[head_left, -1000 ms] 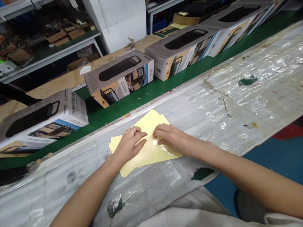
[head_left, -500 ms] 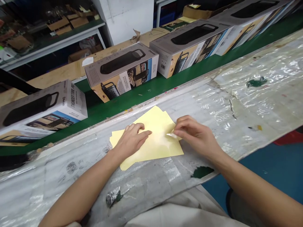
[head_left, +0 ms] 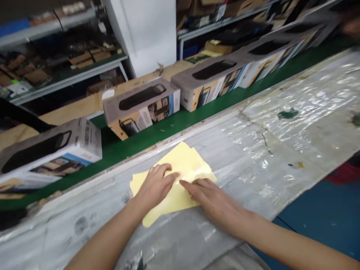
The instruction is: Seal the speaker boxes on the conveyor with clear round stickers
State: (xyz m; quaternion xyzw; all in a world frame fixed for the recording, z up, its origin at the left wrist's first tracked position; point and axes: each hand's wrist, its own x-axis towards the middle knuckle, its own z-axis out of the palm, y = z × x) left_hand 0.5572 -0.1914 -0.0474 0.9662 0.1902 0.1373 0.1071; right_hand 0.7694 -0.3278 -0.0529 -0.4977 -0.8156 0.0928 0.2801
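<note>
A small stack of yellow sheets (head_left: 182, 161), slightly fanned and glossy on top, lies on the plastic-covered bench. My left hand (head_left: 156, 183) rests on the left part of the stack, fingers loosely bent and thumb apart. From the right, my right hand (head_left: 210, 200) touches the top sheet, its thumb pointing at my left thumb with a small gap between them. Its other fingers lie bent on the paper, partly hidden and slightly blurred. I see nothing held in either hand.
Printed speaker boxes, such as this one (head_left: 143, 105), stand in a row on a green strip (head_left: 165, 125) beyond the bench edge. Torn, wrinkled plastic (head_left: 298, 123) covers the bench to the right. Shelves with cardboard (head_left: 81, 58) stand behind. A blurred hand (head_left: 353, 28) appears far right.
My right hand has moved left onto the sheets, and the small clear piece it pinched no longer shows in its fingers. My left hand stays on the stack. The view has tilted up.
</note>
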